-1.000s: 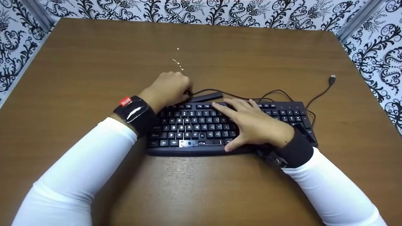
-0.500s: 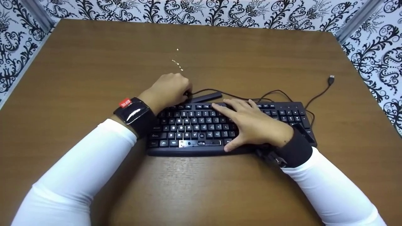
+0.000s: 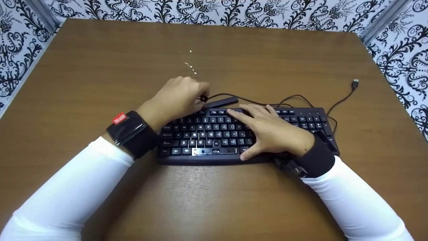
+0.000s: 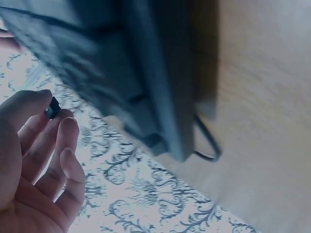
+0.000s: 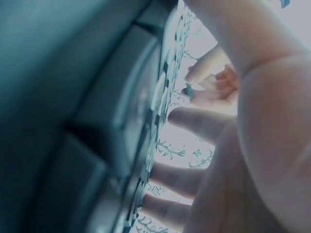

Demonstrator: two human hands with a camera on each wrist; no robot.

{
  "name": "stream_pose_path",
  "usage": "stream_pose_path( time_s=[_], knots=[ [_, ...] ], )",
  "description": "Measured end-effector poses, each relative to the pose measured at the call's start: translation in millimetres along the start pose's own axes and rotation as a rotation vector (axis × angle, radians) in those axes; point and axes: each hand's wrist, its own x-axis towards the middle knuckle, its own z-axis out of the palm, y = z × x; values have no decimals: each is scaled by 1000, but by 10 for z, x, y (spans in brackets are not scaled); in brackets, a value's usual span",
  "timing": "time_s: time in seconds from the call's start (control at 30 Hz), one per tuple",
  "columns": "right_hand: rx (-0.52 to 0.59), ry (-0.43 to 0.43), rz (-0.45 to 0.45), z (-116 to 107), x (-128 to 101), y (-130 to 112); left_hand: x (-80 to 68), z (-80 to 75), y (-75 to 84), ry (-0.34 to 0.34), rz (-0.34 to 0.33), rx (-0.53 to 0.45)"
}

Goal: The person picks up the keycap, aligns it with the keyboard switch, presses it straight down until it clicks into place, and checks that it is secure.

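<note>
My left hand (image 3: 179,95) is just behind the upper left of a black keyboard (image 3: 214,160). Between its thumb and fingertips it pinches a small black keycap (image 4: 52,108), which the head view shows as a dark bit at the fingertips. In the keyboard's lower letter row one key position lacks its cap and shows a dark socket (image 3: 216,143); the space bar slot (image 3: 214,151) below is bare and shiny. My right hand (image 3: 271,134) rests on the keyboard right of centre with fingers spread, its thumb on the front edge.
Behind the keyboard lies a long black bar (image 3: 221,102), shaped like a space bar. A black cable (image 3: 247,99) loops along the back, ending in a USB plug (image 3: 355,84) at right. Small pale specks (image 3: 190,66) dot the wooden table (image 3: 117,60).
My left hand has turned and shifted slightly right, its wrist swinging left and down, so the keycap shows at its fingertips. The right hand and keyboard stay as they were.
</note>
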Motion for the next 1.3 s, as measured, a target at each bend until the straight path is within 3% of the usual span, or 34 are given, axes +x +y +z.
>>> stream_pose_path(
  time_s=[0.13,0.27,0.43,0.63,0.93,1.3],
  knots=[
    [5,5,-1,-5,-1,8,-109,-33,150,24,19,-43],
    [7,8,-6,-7,-7,15,-216,-29,320,4,36,-55],
    [-1,21,-18,-16,-12,23,-321,-12,520,-44,42,-18],
    [-7,39,-34,9,-5,36,-375,84,688,-24,92,37],
    [-7,44,-40,14,10,33,-407,197,757,-48,105,100],
    [-4,37,-40,-3,9,21,-420,268,815,-20,86,165]
  ],
)
